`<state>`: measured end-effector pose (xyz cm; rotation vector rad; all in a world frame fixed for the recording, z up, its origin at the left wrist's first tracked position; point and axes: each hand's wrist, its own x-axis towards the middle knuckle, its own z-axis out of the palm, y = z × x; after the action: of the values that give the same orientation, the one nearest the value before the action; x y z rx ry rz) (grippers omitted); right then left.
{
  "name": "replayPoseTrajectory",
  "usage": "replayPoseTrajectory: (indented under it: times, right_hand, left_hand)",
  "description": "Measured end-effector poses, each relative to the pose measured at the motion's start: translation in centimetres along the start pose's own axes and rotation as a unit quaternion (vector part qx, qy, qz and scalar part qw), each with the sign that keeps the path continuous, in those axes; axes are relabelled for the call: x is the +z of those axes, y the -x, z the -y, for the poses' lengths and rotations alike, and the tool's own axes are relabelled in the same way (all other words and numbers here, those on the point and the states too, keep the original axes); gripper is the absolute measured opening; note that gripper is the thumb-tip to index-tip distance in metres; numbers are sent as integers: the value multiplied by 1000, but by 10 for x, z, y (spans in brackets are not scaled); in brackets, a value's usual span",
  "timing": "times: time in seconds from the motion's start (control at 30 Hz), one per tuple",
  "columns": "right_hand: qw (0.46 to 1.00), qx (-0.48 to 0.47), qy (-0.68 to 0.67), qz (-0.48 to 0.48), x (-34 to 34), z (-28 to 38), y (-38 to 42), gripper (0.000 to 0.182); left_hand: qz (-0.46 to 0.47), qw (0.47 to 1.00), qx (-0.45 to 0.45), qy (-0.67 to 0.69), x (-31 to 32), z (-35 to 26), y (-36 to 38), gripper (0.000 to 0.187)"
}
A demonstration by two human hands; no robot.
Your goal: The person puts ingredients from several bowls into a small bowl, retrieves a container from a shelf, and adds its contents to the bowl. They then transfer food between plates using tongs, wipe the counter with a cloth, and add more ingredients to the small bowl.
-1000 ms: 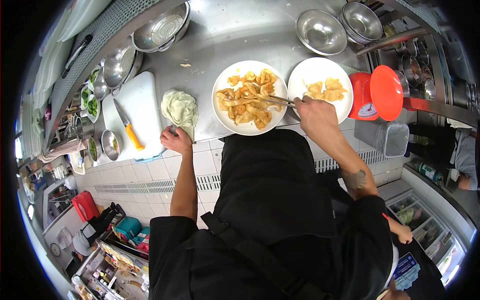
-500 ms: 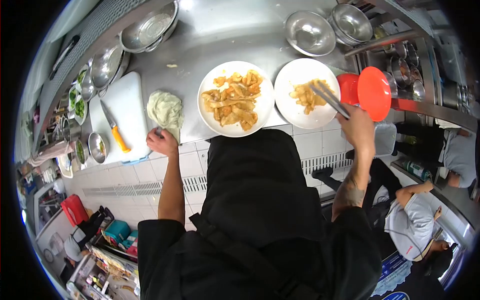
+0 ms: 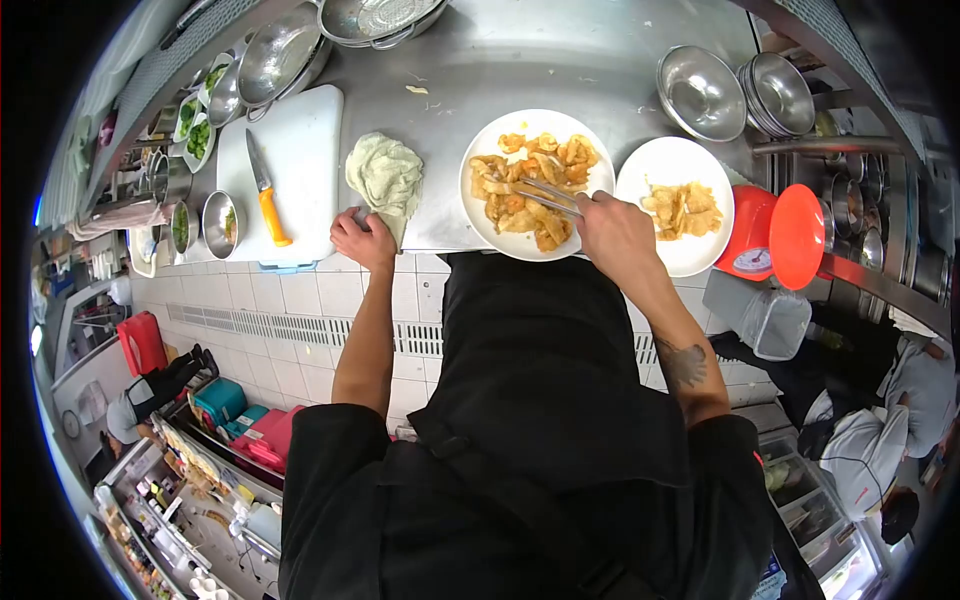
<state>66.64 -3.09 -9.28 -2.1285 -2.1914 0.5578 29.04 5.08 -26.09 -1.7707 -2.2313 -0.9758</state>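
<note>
My right hand [image 3: 618,232] is closed around metal tongs [image 3: 548,196]. The tong tips reach into golden-brown cooked pieces [image 3: 505,205] on the left white plate [image 3: 500,240]. To its right, a second white plate [image 3: 675,160] bears a smaller heap of similar pieces [image 3: 684,210]. At the counter's front edge my left hand [image 3: 366,240] has its fingers curled, with a small dark grey thing between thumb and fingers that I cannot make out. Just beyond those fingers lies a crumpled pale green cloth [image 3: 384,172].
On the left, a yellow-handled knife [image 3: 268,200] lies on a white cutting board [image 3: 315,150], near a small metal bowl [image 3: 221,222]. A red scale [image 3: 750,235] stands right of the plates. Metal bowls [image 3: 702,92] sit behind. People [image 3: 875,450] are at the right.
My right hand has moved the tongs left, from the smaller heap on the right plate to the pieces on the left plate. The view has shifted; my left hand stays beside the cloth.
</note>
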Motion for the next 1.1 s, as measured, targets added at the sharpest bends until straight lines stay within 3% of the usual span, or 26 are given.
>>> replayPoseTrajectory:
  times: [0.2, 0.33, 0.4, 0.53, 0.67, 0.8, 0.83, 0.9, 0.93, 1.03, 1.1]
  right_hand:
    - [1000, -20, 10, 14, -20, -7, 3, 11]
    - [1000, -19, -4, -5, -16, -9, 2, 11]
    - [999, -23, 14, 48, -4, -9, -4, 14]
    - [999, -27, 0, 20, -22, -8, 7, 12]
    - [997, 52, -19, -52, -79, -20, 56, 13]
    - [978, 195, 22, -71, -111, -59, 110, 21]
    - [978, 194, 21, -69, -110, -71, 113, 21]
    - [944, 324, 60, 1, -106, -84, 114, 27]
    - [940, 335, 60, 13, -101, -86, 114, 28]
    - [962, 274, 7, -12, -89, -69, 108, 27]
    - [979, 175, -91, -44, -66, -53, 96, 23]
  left_hand:
    - [1, 1000, 4, -1, 0, 0, 0, 25]
    - [-10, 1000, 18, -2, 0, 0, 0, 26]
    - [-10, 1000, 18, -7, 0, -2, 0, 25]
    - [-9, 1000, 19, -14, 1, 0, 0, 24]
    - [-14, 1000, 18, -12, -1, -3, 0, 24]
    - [-12, 1000, 22, -15, -1, -1, 0, 24]
    - [-11, 1000, 21, -16, 0, 0, 0, 24]
    - [-11, 1000, 19, -13, 2, 3, 1, 25]
    - [-12, 1000, 18, -11, 3, 3, 0, 25]
    - [-17, 999, 33, -11, 3, 3, 1, 26]
    - [-21, 999, 27, -10, 3, 3, 1, 26]
